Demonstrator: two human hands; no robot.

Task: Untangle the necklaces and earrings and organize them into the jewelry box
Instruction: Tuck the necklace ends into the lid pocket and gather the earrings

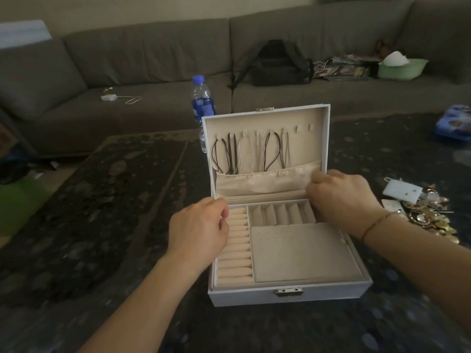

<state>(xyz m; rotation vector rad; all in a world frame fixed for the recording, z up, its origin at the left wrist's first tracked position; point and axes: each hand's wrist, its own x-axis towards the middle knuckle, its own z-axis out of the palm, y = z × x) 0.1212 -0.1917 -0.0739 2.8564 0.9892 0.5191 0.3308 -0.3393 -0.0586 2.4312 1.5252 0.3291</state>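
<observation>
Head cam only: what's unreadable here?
- Necklaces: lower ends hidden in lid pocket.
- Right hand: fingertips curl at the pocket's edge; actual pinch unclear.
- Gold jewelry pile: blurred, pieces indistinguishable.
- Left hand: covers the box's left rim.

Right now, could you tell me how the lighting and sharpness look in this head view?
Head view: dim, soft indoor light; the jewelry box reads clearly, the sofa behind is softer, its back bowed by wide-angle distortion, and the earring pile shows small glints.
</observation>
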